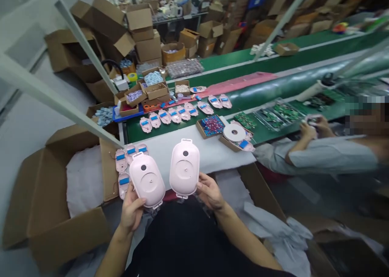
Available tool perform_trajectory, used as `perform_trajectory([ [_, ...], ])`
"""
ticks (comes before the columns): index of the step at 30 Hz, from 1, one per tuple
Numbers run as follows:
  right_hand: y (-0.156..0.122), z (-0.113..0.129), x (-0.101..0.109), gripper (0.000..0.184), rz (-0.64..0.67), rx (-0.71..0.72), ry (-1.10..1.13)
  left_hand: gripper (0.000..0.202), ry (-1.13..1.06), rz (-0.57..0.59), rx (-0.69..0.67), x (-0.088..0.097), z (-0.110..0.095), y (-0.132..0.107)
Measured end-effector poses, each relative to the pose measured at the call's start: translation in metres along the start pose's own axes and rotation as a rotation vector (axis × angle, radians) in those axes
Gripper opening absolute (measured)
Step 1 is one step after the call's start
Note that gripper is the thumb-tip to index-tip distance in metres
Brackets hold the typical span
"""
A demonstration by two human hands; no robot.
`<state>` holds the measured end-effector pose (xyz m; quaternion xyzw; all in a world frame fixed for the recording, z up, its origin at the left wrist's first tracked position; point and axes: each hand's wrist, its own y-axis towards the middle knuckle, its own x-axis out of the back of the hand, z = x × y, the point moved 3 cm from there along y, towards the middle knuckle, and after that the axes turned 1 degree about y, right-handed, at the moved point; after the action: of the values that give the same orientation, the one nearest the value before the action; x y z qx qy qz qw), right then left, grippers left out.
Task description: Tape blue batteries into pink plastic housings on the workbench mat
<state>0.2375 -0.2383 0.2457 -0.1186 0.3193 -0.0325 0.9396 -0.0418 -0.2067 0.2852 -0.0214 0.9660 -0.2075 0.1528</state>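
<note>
My left hand grips a pink plastic housing, thumb on its lower face. A second pink plastic housing is held upright by its lower right edge in my right hand. Each shell is rounded and oblong, with a dark round hole, a shallow circular recess and a loop at both ends. Beyond my left hand, several small pink shells with blue batteries lie at the corner of the white sheet. The fingers behind both housings are partly hidden.
A row of pink shells lines the green bench, near a box of blue and red parts and a white tape roll. A large open carton stands left. At right, a co-worker's hands work beside trays of circuit boards.
</note>
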Motion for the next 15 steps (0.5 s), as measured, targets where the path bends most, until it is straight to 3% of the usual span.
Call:
perform_trajectory([
  [3, 0.008, -0.019, 0.020, 0.054, -0.131, 0.042, -0.098, 0.066, 0.202, 0.098, -0.022, 0.008, 0.030, 0.045],
  [6, 0.023, -0.041, 0.067, 0.047, -0.273, 0.008, -0.288, 0.043, 0.591, 0.232, -0.130, -0.005, 0.074, 0.102],
  [9, 0.057, -0.051, 0.127, 0.038, -0.340, -0.093, -0.594, 0.022, 0.835, 0.312, -0.202, -0.034, 0.116, 0.167],
  [11, 0.094, -0.044, 0.165, 0.034, -0.341, -0.134, -0.883, 0.013, 0.941, 0.363, -0.239, -0.059, 0.136, 0.212],
  [13, 0.138, -0.029, 0.196, 0.037, -0.281, -0.140, -1.179, 0.013, 1.063, 0.419, -0.278, -0.084, 0.151, 0.255],
  [15, 0.184, -0.012, 0.220, 0.040, -0.140, -0.120, -1.435, 0.016, 1.172, 0.462, -0.308, -0.104, 0.162, 0.293],
])
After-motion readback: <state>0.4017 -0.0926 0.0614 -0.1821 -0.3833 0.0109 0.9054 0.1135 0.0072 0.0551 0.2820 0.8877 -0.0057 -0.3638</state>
